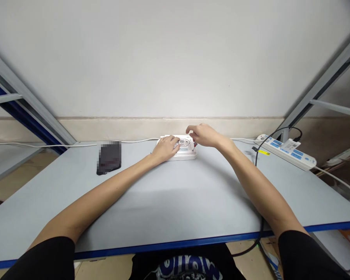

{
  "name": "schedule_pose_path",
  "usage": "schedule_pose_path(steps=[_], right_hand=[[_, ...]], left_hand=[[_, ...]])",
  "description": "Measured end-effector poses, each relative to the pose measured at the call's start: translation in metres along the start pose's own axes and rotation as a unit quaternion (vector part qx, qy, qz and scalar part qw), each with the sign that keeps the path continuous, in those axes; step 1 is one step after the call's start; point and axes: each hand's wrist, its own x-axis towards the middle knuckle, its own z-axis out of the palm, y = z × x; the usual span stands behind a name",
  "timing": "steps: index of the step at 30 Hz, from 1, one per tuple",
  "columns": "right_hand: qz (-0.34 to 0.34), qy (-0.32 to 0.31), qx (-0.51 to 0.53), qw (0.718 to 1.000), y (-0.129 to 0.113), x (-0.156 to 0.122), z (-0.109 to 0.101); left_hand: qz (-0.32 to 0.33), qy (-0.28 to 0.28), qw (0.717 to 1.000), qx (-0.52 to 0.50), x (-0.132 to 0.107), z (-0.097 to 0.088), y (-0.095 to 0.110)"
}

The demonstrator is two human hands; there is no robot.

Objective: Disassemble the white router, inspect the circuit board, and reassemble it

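A white board with rows of small holes, like a breadboard, lies near the wall with small parts and a thin wire on its top. My left hand rests flat over its left part, fingers spread and pressing on the surface. Above the board's right end, my right hand is bent downward with curled fingers. A small reddish part shows just under these fingers. Whatever the fingertips pinch is too small and too hidden to name.
A dark blurred object lies left of the board. On the right sits a white power strip with a plugged-in adapter. A black cable with a yellow tag runs over the blue table edge. Metal posts flank the table.
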Motion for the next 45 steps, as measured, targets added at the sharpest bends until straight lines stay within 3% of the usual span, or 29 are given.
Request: schedule_pose_path(steps=[10,16,45], right_hand=[[-0.032,0.009,-0.027,0.999,0.0076,0.0029,0.0023],[-0.005,0.006,-0.014,1.000,0.0048,0.0003,0.0005],[-0.033,-0.002,-0.022,0.999,0.0039,-0.0005,-0.0006]], left_hand=[[-0.008,-0.015,1.000,-0.011,0.0010,0.0023,0.0008],[-0.008,-0.016,1.000,-0.008,0.0013,0.0016,0.0013],[0.002,0.001,1.000,0.002,-0.0004,0.0001,-0.0004]])
